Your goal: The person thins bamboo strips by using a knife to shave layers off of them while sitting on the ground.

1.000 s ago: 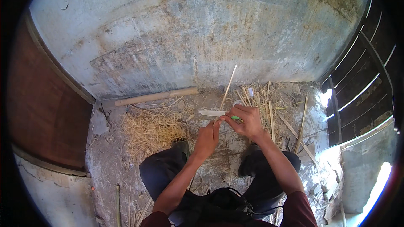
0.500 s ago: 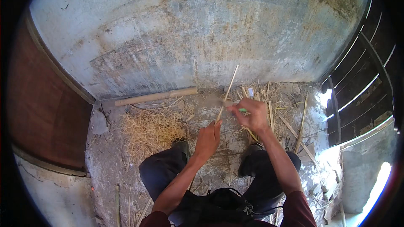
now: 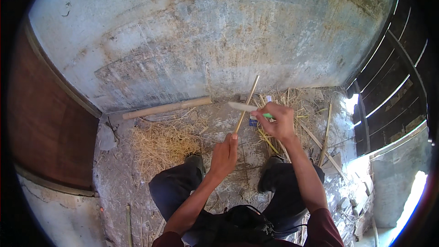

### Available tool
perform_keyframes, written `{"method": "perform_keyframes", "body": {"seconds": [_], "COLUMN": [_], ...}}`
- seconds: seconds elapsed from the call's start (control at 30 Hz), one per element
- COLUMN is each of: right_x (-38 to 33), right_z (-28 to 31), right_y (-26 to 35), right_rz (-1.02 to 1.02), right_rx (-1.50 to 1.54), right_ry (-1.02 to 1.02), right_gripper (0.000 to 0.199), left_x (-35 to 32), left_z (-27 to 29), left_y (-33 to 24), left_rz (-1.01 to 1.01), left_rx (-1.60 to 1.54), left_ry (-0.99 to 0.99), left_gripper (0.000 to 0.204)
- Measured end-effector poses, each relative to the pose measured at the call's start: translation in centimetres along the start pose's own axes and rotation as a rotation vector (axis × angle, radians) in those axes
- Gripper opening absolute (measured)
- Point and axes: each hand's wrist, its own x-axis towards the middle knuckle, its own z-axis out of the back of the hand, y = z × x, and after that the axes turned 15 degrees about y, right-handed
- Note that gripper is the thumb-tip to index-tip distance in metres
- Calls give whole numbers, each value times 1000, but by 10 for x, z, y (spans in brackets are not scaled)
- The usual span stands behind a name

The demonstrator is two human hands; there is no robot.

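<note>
My left hand (image 3: pixel 224 158) is closed around the lower end of a thin, pale bamboo strip (image 3: pixel 251 90), which slants up and away to the right. In my right hand (image 3: pixel 278 122) is a knife (image 3: pixel 242 106) with a green handle, its pale blade pointing left. The blade crosses the strip around its middle; whether the edge touches it I cannot tell. Part of the green handle shows between my fingers, and the rest is hidden in my palm.
A heap of straw-like shavings (image 3: pixel 164 146) lies left of my feet. Behind it a bamboo pole (image 3: pixel 167 108) rests along the stained wall (image 3: pixel 219 41). Loose strips (image 3: pixel 327 135) and a small blue box (image 3: pixel 253 121) are on the floor to the right.
The knife blade, blurred before, now shows sharply across the strip. My right hand has shifted slightly, and the strip seems turned a little, with a yellower side showing.
</note>
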Motion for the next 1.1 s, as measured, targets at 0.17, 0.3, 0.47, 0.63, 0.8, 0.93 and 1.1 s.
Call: {"method": "perform_keyframes", "body": {"seconds": [0.17,0.3,0.47,0.63,0.8,0.93,1.1], "right_x": [-5,-4,-2,-3,-2,1,5], "right_z": [-13,-22,-31,-31,-28,-27,-27], "right_y": [16,25,23,16,16,14,12], "right_rz": [84,101,89,118,134,152,141], "right_rx": [10,51,74,89,75,7,8], "right_ry": [91,98,94,96,84,85,70], "right_gripper": [23,24,26,26,25,26,26], "left_x": [1,0,1,-1,-3,-2,0], "left_z": [1,4,5,12,14,15,15], "left_y": [0,5,7,2,-2,-5,-2], "left_rz": [-74,-60,-68,-54,-76,-46,-65], "left_rx": [-40,-47,-13,22,17,2,14], "left_ry": [-90,-86,-148,-93,-98,-92,-124], "left_gripper": [51,53,54,48,47,46,46]}}
